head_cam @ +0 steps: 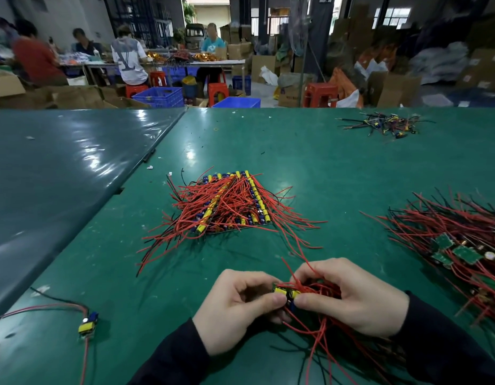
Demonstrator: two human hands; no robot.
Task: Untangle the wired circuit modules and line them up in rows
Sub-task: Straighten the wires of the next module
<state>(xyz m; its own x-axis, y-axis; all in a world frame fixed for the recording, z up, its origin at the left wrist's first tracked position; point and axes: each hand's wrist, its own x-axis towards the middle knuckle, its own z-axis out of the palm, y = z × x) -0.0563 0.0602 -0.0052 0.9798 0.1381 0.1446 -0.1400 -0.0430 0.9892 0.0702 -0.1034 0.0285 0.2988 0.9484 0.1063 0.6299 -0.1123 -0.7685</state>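
Observation:
Both hands meet near the front edge of the green table [310,168]. My left hand [238,307] and my right hand [352,295] each pinch a small bundle of circuit modules [286,293] with yellow and blue parts. Red and black wires [321,337] trail from the bundle toward me and under my right hand. At the table's middle lies a stack of modules lined up in rows [229,201], wires fanning out to both sides. A tangled heap of modules [460,251] with green boards lies at the right.
One loose module [88,325] with red and black leads lies at the front left. A small pile of wired parts [385,125] sits at the far right of the table. A darker table [60,162] adjoins on the left. People work at benches far behind.

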